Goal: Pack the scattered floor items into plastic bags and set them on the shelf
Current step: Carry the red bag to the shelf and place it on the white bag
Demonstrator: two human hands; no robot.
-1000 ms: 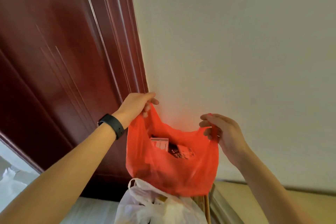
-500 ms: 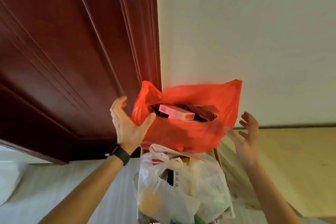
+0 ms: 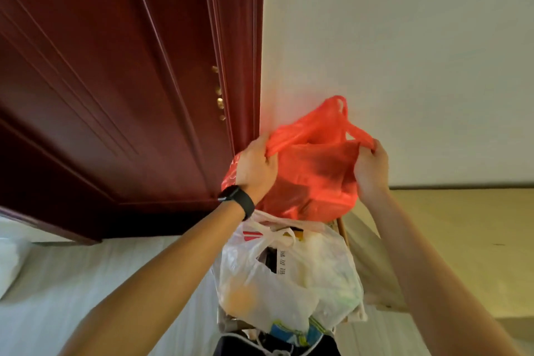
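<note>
- Our left hand (image 3: 255, 166) curls its fingers round the gathered left handle of the thin red plastic bag (image 3: 315, 179). Our right hand (image 3: 371, 173) pinches the right handle between thumb and fingers. Both grips are closed on plastic, and neither hand is spread.
- The red bag sits high in the corner where the dark red wooden door (image 3: 115, 95) meets the pale painted wall (image 3: 404, 52). Its base rests on top of the translucent white plastic bag (image 3: 277, 277), which is stuffed with mixed goods.
- Of the light wooden shelf (image 3: 344, 235) we see only slivers beside and under the white bag. We cannot tell whether the red bag touches any wood.
- We judge the step in hand to be drawing the 2 handles together to close the bag where it sits.
- Risk 1: the seat is a soft, rounded bag, not a flat board. A sideways tug on the handles could roll the red bag off toward the floor.
- Risk 2: the film looks thin and is stretched at both grips. A hard pull could tear a handle.
- Risk 3: pressing down could shift the white bag, which bulges past the shelf's edge, and both bags could go over.
- Risk 4: the contents are hidden from us. If the mouth is left slack, any tip could spill them.
</note>
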